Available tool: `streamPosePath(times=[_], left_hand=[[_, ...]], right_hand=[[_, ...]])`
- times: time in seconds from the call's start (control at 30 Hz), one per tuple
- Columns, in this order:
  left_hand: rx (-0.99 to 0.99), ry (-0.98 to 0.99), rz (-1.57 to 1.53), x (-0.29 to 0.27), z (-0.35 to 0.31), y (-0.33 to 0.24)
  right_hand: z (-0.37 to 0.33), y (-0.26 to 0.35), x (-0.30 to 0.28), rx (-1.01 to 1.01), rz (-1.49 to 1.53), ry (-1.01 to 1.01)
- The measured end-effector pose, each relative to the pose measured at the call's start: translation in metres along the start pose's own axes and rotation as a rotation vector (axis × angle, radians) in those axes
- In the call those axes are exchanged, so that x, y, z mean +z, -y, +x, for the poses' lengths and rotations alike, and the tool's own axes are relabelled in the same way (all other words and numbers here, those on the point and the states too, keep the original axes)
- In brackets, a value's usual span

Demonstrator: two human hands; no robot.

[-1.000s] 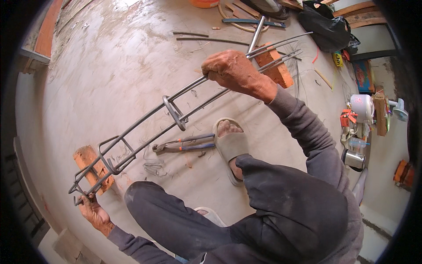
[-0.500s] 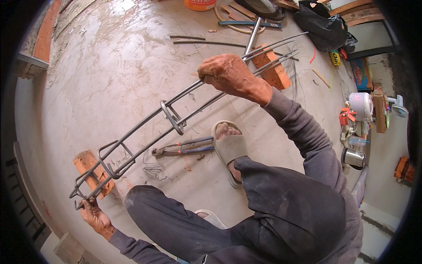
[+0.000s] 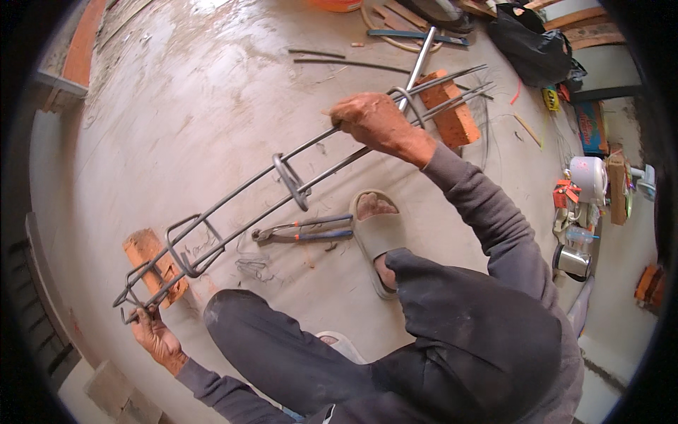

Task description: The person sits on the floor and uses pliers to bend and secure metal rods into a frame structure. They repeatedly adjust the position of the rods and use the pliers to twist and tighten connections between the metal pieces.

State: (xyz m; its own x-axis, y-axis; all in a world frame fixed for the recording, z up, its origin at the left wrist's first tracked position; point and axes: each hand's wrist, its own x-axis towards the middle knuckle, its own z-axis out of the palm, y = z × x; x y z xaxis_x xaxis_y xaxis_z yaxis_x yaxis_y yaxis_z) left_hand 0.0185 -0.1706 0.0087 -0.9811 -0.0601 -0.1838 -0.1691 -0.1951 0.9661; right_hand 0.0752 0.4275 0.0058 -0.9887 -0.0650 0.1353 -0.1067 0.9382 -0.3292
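Note:
A long cage of dark steel rebar, with bent stirrups around its bars, slants from lower left to upper right. My left hand has its fingers closed on the bar end at the cage's lower left. Toward the other end, my right hand wraps over the upper bar from above. An orange brick lies under the left part of the cage, and another brick lies under the right part. A stirrup shows between my right hand and that right brick.
Nippers with blue and orange handles lie on the floor beside my sandal, near loose tie wire. Loose rods and a shiny metal tube lie beyond. A black plastic bag sits at far right.
The cage's right end has shifted back a little toward the left, relative to the right brick. A stirrup now shows beyond my right hand. Both hands keep their hold; the view has shifted slightly.

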Motion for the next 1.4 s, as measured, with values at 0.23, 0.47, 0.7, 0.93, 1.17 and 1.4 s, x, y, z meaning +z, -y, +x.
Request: streamPosePath(times=[0.23,0.47,0.7,0.93,1.17,1.4], left_hand=[[-0.016,-0.034,-0.014,0.01,-0.003,-0.003],[0.032,-0.044,-0.027,0.007,-0.004,0.0],[0.018,-0.078,-0.063,0.012,-0.005,-0.004],[0.011,-0.096,-0.063,0.013,-0.007,0.0],[-0.014,-0.215,-0.02,0.009,-0.011,0.008],[-0.087,-0.309,-0.004,-0.015,0.004,0.033]], right_hand=[[-0.001,0.0,0.008,0.026,0.031,-0.005],[-0.015,0.035,-0.014,0.035,-0.015,-0.236],[-0.061,0.091,-0.016,-0.026,0.255,-0.415],[-0.135,0.102,0.056,0.094,0.602,-0.048],[-0.15,0.106,0.087,0.265,0.668,0.091],[-0.15,0.102,0.091,0.29,0.603,0.092]])
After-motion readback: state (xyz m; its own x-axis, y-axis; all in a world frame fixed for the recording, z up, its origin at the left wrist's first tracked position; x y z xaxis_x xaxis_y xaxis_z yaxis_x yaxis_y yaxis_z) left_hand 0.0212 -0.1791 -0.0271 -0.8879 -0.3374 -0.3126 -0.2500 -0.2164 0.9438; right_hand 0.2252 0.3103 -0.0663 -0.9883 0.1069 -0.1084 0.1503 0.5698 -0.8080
